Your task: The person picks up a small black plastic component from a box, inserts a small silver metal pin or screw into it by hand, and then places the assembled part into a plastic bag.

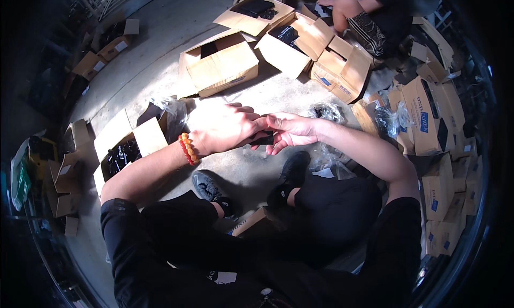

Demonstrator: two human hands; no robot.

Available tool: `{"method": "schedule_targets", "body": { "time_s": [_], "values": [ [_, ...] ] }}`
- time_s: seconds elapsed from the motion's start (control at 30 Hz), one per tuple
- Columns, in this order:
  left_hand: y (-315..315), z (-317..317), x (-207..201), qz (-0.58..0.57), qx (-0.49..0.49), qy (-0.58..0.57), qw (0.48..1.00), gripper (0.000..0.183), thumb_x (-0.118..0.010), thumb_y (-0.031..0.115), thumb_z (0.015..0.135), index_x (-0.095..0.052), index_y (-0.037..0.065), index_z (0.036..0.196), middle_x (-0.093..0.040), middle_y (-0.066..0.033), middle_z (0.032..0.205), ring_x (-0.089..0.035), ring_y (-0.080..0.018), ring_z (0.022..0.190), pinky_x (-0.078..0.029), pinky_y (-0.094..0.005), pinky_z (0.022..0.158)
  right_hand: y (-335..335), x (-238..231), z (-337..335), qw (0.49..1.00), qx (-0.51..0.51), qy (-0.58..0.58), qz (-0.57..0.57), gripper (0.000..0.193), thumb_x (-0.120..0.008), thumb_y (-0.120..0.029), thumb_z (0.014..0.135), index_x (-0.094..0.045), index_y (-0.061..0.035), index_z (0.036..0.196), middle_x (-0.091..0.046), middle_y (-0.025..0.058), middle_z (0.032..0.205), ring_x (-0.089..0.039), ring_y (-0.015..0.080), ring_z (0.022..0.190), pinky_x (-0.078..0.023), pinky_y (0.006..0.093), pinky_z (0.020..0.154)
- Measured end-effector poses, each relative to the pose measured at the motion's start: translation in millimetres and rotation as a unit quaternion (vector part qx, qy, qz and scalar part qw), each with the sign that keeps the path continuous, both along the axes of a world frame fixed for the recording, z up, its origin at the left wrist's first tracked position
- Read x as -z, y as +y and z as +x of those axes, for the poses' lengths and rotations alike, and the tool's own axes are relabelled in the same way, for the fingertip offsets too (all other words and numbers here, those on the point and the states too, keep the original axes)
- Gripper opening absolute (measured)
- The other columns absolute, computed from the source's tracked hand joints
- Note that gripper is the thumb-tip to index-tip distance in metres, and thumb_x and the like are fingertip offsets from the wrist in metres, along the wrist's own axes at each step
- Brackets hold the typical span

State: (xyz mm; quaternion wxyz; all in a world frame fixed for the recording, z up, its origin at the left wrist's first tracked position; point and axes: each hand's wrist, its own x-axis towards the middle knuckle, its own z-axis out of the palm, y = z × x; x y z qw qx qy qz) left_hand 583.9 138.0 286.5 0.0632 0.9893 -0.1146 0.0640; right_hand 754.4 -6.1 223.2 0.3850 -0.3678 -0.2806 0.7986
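Observation:
A small black part [263, 139], flat-looking and too dark to name more closely, is between my two hands, above the floor in front of my feet. My left hand [231, 128], with a beaded bracelet [187, 148] at its wrist, is closed on the part's left side, fingers curled. From the other side my right hand [293, 130] pinches it, the thumb near the left fingertips and the lower fingers bent under it. Much of the part is covered by my fingers. Left of my forearm an opened carton [151, 138] contains several glossy black pieces [123, 156].
Opened cartons [227, 68] stand ahead, some with black parts inside. Clear plastic bags [327, 113] lie right of my hands. Stacked cartons [424, 115] line the right side. Another person [375, 24] sits at the far right. My shoes [208, 185] are below my hands.

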Motion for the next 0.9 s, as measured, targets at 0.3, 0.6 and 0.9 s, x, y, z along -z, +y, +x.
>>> {"method": "schedule_targets", "body": {
  "time_s": [0.3, 0.6, 0.9],
  "values": [
    [14, 15, 59, -0.313, -0.118, 0.178, 0.926, 0.031, -0.064, 0.03, 0.09, -0.059, 0.002, 0.102, -0.063, -0.0136, 0.067, -0.062, -0.0288, 0.061, -0.046, -0.0384, 0.058, 7, 50, 9, 0.997, 0.033, 0.051, -0.043, 0.037, -0.05, -0.037, 0.1, -0.047, -0.0048, 0.119, -0.065, 0.0168, 0.102, -0.067, 0.021, 0.083, -0.056, 0.0324, 0.075],
    [31, -23, 43, -0.489, -0.158, 0.213, 0.831, 0.061, -0.054, 0.021, 0.098, -0.022, 0.005, 0.148, -0.058, -0.0091, 0.083, -0.055, -0.0149, 0.07, -0.047, -0.0308, 0.068, -4, 58, 14, 0.991, 0.109, -0.075, -0.036, 0.026, -0.052, -0.023, 0.1, -0.047, -0.0006, 0.112, -0.065, 0.0174, 0.095, -0.066, 0.021, 0.083, -0.054, 0.0293, 0.073],
    [26, -48, 7, -0.104, -0.212, -0.073, 0.969, 0.03, -0.053, 0.014, 0.094, -0.045, 0.0, 0.119, -0.061, -0.0153, 0.104, -0.058, -0.0306, 0.099, -0.044, -0.0402, 0.089, 15, 37, -14, 0.99, 0.108, -0.086, -0.027, 0.028, -0.052, -0.023, 0.1, -0.045, -0.0036, 0.119, -0.064, 0.014, 0.098, -0.066, 0.0191, 0.086, -0.054, 0.0299, 0.076]
  ]
}}
